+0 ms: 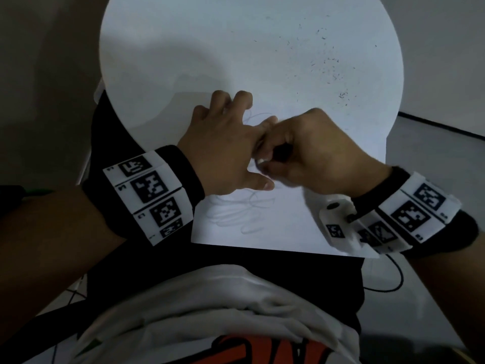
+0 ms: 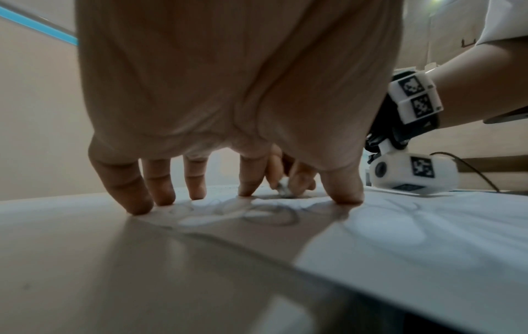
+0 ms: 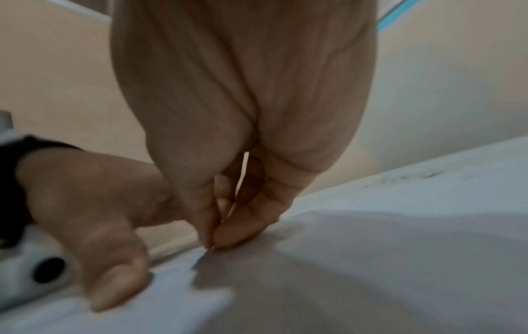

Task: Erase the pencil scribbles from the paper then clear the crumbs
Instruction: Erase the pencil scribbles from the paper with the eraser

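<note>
A white sheet of paper (image 1: 301, 227) lies on a round white table (image 1: 162, 48), its near edge hanging over the rim. Faint pencil scribbles (image 1: 244, 216) loop across its left part. My left hand (image 1: 225, 143) is spread, its fingertips (image 2: 137, 203) pressing the sheet flat. My right hand (image 1: 309, 151) pinches a small white eraser (image 1: 261, 162) and holds its tip on the paper between my left thumb and index finger. The left wrist view shows the eraser (image 2: 283, 188) touching the scribbled area. In the right wrist view my right hand's fingers (image 3: 243, 226) hide the eraser.
Dark eraser crumbs (image 1: 328, 64) are scattered over the far right of the table, beyond the paper. A black cable (image 1: 388, 285) hangs below the table's right edge. My lap and white shirt (image 1: 210, 298) sit right against the near rim.
</note>
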Action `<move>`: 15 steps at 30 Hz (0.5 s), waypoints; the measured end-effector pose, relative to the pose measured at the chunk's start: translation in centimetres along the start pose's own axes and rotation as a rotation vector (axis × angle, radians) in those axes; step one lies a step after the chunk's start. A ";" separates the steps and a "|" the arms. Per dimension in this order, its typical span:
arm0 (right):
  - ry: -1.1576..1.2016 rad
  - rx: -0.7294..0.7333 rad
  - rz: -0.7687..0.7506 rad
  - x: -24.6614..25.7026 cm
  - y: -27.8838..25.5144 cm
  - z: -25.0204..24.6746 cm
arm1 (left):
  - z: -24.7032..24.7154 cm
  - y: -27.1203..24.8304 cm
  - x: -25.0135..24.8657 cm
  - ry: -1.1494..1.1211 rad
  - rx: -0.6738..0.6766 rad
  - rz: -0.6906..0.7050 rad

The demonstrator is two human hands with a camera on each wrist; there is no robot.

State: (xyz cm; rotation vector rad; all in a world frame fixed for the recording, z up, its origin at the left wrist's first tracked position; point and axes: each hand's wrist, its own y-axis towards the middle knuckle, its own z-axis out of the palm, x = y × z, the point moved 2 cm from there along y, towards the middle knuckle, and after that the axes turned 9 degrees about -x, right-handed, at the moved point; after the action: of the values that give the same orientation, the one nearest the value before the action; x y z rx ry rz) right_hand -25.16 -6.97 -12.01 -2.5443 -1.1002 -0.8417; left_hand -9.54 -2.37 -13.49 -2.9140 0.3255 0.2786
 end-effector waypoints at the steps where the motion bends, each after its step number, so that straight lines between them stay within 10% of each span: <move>1: -0.006 -0.055 0.027 -0.4 0.1 -0.3 | 0.0 0.1 0.0 0.003 0.000 -0.004; 15: -0.073 -0.031 0.011 0.9 0.0 0.7 | 0.1 0.0 0.4 -0.003 -0.025 -0.008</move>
State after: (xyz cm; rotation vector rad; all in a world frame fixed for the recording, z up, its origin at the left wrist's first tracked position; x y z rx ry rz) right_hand -24.39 -6.16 -12.08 -2.6234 -1.1021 -0.7751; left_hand -9.18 -2.37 -13.71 -2.9381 0.3114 0.2880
